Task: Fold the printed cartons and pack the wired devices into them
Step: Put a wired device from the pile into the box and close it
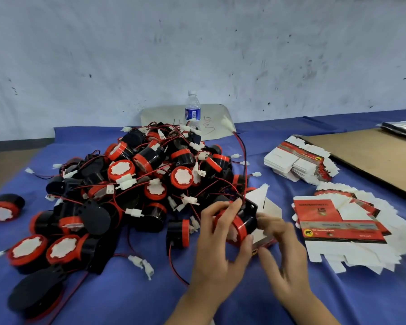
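Note:
My left hand [217, 249] grips a black-and-red wired device [242, 222] by its red ring, its red-and-black wire [244, 160] rising to a white plug [227, 124]. The device's black end points into an opened white carton [265, 207] that lies on its side. My right hand [283, 256] holds the carton at its near edge, fingers curled around it. A large pile of similar devices [138, 184] with white connectors fills the blue cloth to the left. Flat printed cartons [342, 221] lie fanned out to the right.
A second stack of flat cartons [298, 160] sits further back right, next to a brown board [373, 158]. A water bottle [192, 109] stands at the wall in front of a cardboard sheet. A stray device [4, 207] lies at the far left.

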Tool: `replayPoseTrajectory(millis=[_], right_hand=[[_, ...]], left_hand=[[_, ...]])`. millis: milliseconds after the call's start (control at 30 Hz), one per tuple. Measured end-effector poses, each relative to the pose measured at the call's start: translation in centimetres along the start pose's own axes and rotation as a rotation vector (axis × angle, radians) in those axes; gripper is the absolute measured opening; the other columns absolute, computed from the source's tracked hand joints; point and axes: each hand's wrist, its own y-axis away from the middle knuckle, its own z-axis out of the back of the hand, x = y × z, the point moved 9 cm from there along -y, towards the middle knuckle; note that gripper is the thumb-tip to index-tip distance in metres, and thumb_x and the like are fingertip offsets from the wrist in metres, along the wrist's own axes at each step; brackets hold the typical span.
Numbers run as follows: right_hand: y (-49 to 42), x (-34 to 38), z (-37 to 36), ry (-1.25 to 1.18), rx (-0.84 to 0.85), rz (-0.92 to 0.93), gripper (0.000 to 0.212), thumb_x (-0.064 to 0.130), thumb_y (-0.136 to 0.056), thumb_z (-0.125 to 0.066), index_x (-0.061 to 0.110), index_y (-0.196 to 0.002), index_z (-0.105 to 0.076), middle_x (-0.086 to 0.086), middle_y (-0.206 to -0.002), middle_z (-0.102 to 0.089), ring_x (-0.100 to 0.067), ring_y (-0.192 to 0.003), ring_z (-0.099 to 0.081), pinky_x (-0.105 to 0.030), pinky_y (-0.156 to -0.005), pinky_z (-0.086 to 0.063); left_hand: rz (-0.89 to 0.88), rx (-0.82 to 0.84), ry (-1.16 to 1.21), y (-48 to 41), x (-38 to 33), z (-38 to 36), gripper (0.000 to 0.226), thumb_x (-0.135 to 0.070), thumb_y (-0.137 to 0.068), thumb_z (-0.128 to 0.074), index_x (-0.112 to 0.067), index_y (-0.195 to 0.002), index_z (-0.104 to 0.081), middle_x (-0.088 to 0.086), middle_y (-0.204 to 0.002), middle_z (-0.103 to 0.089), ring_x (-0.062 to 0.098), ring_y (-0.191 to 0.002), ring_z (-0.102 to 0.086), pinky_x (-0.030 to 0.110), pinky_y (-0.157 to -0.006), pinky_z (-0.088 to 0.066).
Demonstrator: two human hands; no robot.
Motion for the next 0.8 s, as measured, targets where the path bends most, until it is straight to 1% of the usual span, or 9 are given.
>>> replayPoseTrajectory(millis=[167, 267, 333, 367, 433, 500, 633, 700, 800], right_hand=[[0.2, -2.1, 1.7, -0.064, -0.184, -0.190, 0.048, 0.037, -0.086, -0.051, 0.039, -0.134, -0.046, 0.020, -0.109, -0.061, -0.004, -0.100, -0.061, -0.022, -0.086, -0.050], [0.3, -1.8, 2.9, -0.049, -0.301, -0.170, 0.053, 0.038, -0.091, -0.051, 0.038, -0.142, -0.040, 0.014, -0.122, -0.060, -0.018, -0.103, -0.061, -0.033, -0.085, -0.052], [0.2, -0.4, 3.3, 0.078, -0.313, -0.056, 0.048, 0.040, -0.094, -0.051, 0.027, -0.140, -0.046, 0.009, -0.137, -0.049, -0.027, -0.115, -0.055, -0.040, -0.090, -0.050], [0.1, 0.4, 3.3, 0.173, -0.307, 0.015, 0.048, 0.040, -0.094, -0.052, 0.017, -0.137, -0.049, 0.005, -0.139, -0.047, -0.024, -0.124, -0.050, -0.040, -0.097, -0.047], [0.1, 1.8, 3.0, 0.335, -0.294, 0.143, 0.049, 0.039, -0.094, -0.055, 0.005, -0.129, -0.053, -0.002, -0.134, -0.049, -0.011, -0.129, -0.044, -0.031, -0.106, -0.038], [0.0, 2.4, 2.6, 0.401, -0.285, 0.190, 0.043, 0.035, -0.093, -0.059, 0.004, -0.122, -0.058, -0.007, -0.125, -0.056, -0.007, -0.125, -0.046, -0.028, -0.105, -0.038], [-0.3, 1.1, 2.9, 0.264, -0.299, 0.037, 0.028, 0.018, -0.088, -0.062, 0.009, -0.114, -0.061, -0.003, -0.117, -0.060, -0.002, -0.118, -0.052, -0.018, -0.085, -0.051], [-0.3, 0.2, 3.5, 0.154, -0.345, -0.071, 0.027, 0.011, -0.086, -0.063, 0.019, -0.111, -0.060, 0.000, -0.114, -0.059, -0.002, -0.111, -0.054, -0.011, -0.074, -0.050], [-0.3, -0.9, 4.6, 0.159, -0.449, -0.178, 0.016, 0.011, -0.086, -0.059, 0.018, -0.100, -0.063, -0.012, -0.109, -0.059, 0.004, -0.106, -0.053, -0.005, -0.073, -0.044]], left_hand=[[-0.067, 0.101, -0.067, 0.4, -0.7, -1.5, 0.069, -0.029, -0.077, -0.071, -0.023, -0.138, -0.039, -0.018, -0.129, -0.047, 0.008, -0.109, -0.048, 0.027, -0.092, -0.048], [-0.152, 0.171, -0.107, 0.7, -1.6, -2.7, 0.066, -0.027, -0.078, -0.069, -0.022, -0.138, -0.041, -0.013, -0.133, -0.047, 0.009, -0.110, -0.045, 0.028, -0.098, -0.044], [-0.177, 0.171, -0.134, 0.8, -1.9, -3.2, 0.068, -0.025, -0.078, -0.068, -0.022, -0.140, -0.040, -0.009, -0.132, -0.047, 0.011, -0.108, -0.045, 0.024, -0.097, -0.043], [-0.189, 0.165, -0.141, 1.0, -2.0, -3.4, 0.068, -0.024, -0.078, -0.067, -0.021, -0.141, -0.040, -0.008, -0.131, -0.046, 0.012, -0.106, -0.044, 0.023, -0.095, -0.043], [-0.198, 0.146, -0.154, 1.1, -1.9, -3.6, 0.070, -0.025, -0.079, -0.067, -0.018, -0.143, -0.039, -0.005, -0.127, -0.047, 0.012, -0.102, -0.044, 0.019, -0.093, -0.043], [-0.177, 0.117, -0.171, 1.0, -1.4, -3.3, 0.071, -0.026, -0.079, -0.069, -0.017, -0.143, -0.039, -0.004, -0.126, -0.049, 0.014, -0.101, -0.048, 0.014, -0.095, -0.039], [-0.098, 0.058, -0.150, 0.8, -0.4, -2.4, 0.074, -0.032, -0.083, -0.070, -0.021, -0.147, -0.033, -0.014, -0.129, -0.050, 0.009, -0.105, -0.050, 0.014, -0.094, -0.041], [0.032, 0.085, -0.032, 0.8, 0.5, -2.5, 0.081, -0.041, -0.082, -0.069, -0.037, -0.149, -0.023, -0.026, -0.138, -0.040, 0.000, -0.117, -0.043, 0.018, -0.097, -0.042], [0.243, 0.118, 0.058, 1.4, 2.8, -3.3, 0.105, -0.053, -0.071, -0.073, -0.055, -0.146, 0.001, -0.029, -0.152, -0.013, -0.002, -0.141, -0.020, 0.014, -0.111, -0.025]])
